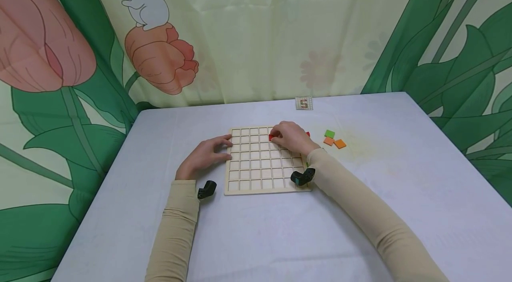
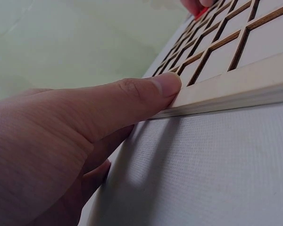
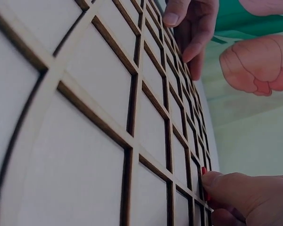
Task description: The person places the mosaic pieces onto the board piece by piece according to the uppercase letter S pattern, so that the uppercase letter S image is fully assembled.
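Observation:
A light wooden grid board (image 1: 267, 192) with square cells lies on the white-covered table. My right hand (image 1: 290, 134) is over its far right part, pinching a small red tile (image 1: 270, 138) between thumb and fingers. In the right wrist view the red tile (image 3: 204, 170) stands tilted at the far grid lines. At the board's left edge, my left hand (image 1: 205, 154) rests with fingers loosely spread. Its thumb (image 2: 137, 94) lies on the frame's rim in the left wrist view. Part of another red tile (image 1: 308, 134) shows behind the right hand.
To the right of the board lie a green tile (image 1: 330, 133) and two orange tiles, one (image 1: 340, 143) farther right. A small patterned card (image 1: 304, 103) is near the table's back edge, before a printed curtain (image 1: 256, 50). A bit of green (image 1: 307, 164) shows by the right wrist.

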A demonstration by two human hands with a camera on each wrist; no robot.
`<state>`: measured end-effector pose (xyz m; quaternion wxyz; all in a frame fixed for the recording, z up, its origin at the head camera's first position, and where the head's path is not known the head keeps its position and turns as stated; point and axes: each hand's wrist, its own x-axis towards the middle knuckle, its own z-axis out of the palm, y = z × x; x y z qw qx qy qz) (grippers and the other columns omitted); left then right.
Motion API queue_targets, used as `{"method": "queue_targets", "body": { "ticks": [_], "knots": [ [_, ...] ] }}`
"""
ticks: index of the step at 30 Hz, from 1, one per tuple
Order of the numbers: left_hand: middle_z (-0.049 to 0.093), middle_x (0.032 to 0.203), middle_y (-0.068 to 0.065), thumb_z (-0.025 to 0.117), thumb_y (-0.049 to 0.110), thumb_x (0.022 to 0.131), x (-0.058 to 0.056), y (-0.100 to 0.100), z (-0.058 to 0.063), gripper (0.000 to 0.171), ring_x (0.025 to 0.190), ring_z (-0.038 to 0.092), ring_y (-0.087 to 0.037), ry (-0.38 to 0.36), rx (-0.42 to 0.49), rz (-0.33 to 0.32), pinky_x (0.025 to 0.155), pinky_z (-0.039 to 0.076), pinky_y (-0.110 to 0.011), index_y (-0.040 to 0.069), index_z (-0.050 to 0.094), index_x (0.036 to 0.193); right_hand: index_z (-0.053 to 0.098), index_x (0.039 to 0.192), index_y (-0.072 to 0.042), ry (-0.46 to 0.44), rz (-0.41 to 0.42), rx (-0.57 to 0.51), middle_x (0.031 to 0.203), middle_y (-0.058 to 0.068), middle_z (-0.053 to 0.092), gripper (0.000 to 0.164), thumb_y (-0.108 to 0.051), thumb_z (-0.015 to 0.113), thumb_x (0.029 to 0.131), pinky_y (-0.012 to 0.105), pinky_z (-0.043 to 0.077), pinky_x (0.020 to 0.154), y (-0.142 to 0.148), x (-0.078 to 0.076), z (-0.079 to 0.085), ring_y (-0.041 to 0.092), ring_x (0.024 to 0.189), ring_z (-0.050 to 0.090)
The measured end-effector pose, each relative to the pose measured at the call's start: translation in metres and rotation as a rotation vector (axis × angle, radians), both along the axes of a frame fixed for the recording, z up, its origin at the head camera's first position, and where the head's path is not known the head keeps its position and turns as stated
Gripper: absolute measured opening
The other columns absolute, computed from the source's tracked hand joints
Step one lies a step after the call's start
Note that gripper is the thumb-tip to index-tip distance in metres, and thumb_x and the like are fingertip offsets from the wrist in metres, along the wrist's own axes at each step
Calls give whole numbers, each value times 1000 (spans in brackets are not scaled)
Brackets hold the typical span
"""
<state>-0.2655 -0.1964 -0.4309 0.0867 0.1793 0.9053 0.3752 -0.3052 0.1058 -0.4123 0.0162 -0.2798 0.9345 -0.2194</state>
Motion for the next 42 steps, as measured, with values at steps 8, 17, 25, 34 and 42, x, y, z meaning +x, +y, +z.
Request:
{"method": "queue_targets", "body": {
  "ticks": [8, 17, 25, 34, 42],
  "knots": [
    [45, 150, 3, 78, 22, 85, -1, -1, 1, 35, 142, 32, -19, 4, 3, -6, 116, 26, -41, 11, 67, 117, 69, 112, -1, 5, 11, -8, 103, 12, 67, 21, -9, 64, 93, 40, 51, 87, -1, -1, 0, 26, 96, 61],
    [45, 150, 2, 78, 19, 84, -1, 0, 3, 35, 143, 32, -20, -6, 14, -6, 116, 25, -42, 10, 67, 116, 65, 119, 2, -14, 10, 12, 108, 15, 65, 28, -10, 63, 94, 41, 50, 90, -2, -1, 0, 28, 100, 60],
    [44, 150, 4, 78, 23, 85, 0, 0, 2, 35, 143, 32, -19, -2, -2, -10, 116, 25, -41, 12, 67, 117, 68, 114, 0, -19, 21, -10, 104, 14, 66, 24, -10, 64, 93, 41, 50, 89, -2, -2, -1, 28, 98, 60],
    [44, 150, 4, 78, 23, 85, 0, -1, -1, 36, 143, 31, -19, 0, -3, -3, 117, 25, -41, 11, 67, 117, 68, 117, -1, -14, 12, -8, 106, 13, 66, 26, -12, 64, 94, 42, 50, 89, -2, 0, -2, 28, 99, 60],
    [44, 150, 3, 77, 23, 85, 0, -2, -1, 36, 143, 31, -20, 7, -8, -10, 117, 25, -41, 11, 67, 117, 68, 110, -3, -19, 3, -26, 99, 10, 65, 21, -12, 67, 92, 39, 49, 82, -3, -2, -1, 25, 89, 58]
  ]
}}
